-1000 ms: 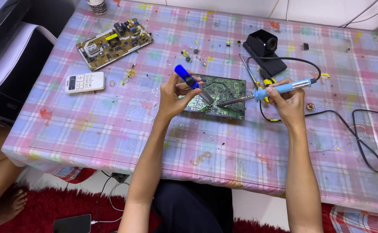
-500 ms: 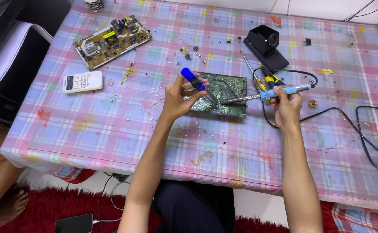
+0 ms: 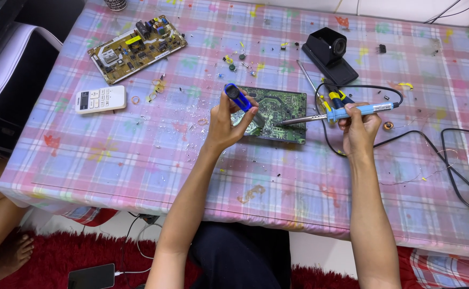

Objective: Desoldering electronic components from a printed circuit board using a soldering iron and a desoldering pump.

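A green circuit board lies flat on the plaid tablecloth near the table's middle. My left hand grips a blue desoldering pump, its tip slanting down onto the board's left part. My right hand holds a light-blue soldering iron; the metal tip points left and touches the board close to the pump's tip. The iron's black cord loops off to the right across the table.
A second circuit board with many components lies at the far left, a white remote control below it. A black soldering-iron stand sits behind the green board. Small loose parts dot the cloth. Someone's bare leg and foot show at bottom left.
The view has shifted slightly. Both hands stay over the green board, with the pump and iron tips staying close together on it.
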